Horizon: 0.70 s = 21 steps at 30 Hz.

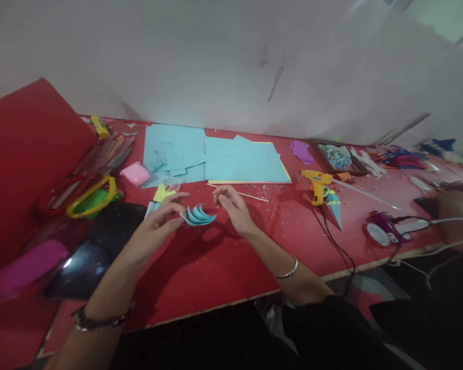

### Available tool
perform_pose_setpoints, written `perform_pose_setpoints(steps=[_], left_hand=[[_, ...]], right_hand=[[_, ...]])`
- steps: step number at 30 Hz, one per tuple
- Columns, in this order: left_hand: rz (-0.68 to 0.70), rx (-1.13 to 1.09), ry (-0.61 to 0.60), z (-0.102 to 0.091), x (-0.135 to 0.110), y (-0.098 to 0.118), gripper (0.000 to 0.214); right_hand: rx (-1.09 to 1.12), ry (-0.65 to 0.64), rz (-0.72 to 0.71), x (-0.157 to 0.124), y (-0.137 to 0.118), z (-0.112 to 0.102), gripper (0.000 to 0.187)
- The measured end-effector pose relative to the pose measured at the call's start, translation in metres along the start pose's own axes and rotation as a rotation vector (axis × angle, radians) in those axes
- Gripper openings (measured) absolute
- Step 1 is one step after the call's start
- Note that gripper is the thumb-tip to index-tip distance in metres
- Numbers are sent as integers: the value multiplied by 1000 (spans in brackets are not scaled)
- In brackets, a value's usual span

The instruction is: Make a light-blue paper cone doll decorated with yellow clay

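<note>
My left hand [164,217] pinches a light-blue paper piece [199,216] made of several curled, layered strips. It is held by its left end, above the red table. Just to the right of the paper is my right hand [232,206], its fingers loosely bent and apart from the piece; I see nothing in them. Behind the hands lie light-blue paper sheets [241,160], stacked over yellow and pink ones. Small cut blue pieces [175,163] rest on another blue sheet to the left. A thin wooden stick [250,196] lies behind my right hand.
On the right are a yellow glue gun [317,186] with a black cord, a blue paper cone [334,208], a scrap tray [341,158] and a purple device [388,228]. Yellow-handled scissors [92,200], a pink item [136,173] and a dark pouch [100,252] lie left. Another person's arm shows far right.
</note>
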<state>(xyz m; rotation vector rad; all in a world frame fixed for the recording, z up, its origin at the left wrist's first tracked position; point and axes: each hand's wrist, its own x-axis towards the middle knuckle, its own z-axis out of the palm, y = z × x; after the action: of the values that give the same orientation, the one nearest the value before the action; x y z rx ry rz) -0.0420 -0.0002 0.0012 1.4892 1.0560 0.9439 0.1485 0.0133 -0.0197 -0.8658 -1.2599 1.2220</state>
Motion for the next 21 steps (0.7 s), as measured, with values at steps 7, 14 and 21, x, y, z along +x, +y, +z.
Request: perform_pose_setpoints(steps=[7, 14, 21], left_hand=[[-85, -15, -116, 1, -3, -1, 11], [-92, -57, -115, 5, -3, 2, 7], [-181, -237, -111, 8, -3, -3, 1]], right_hand=[[-186, -352, -130, -5, -8, -2, 13], [-253, -482, -112, -7, -16, -1, 9], [-309, -496, -177, -6, -6, 0, 7]])
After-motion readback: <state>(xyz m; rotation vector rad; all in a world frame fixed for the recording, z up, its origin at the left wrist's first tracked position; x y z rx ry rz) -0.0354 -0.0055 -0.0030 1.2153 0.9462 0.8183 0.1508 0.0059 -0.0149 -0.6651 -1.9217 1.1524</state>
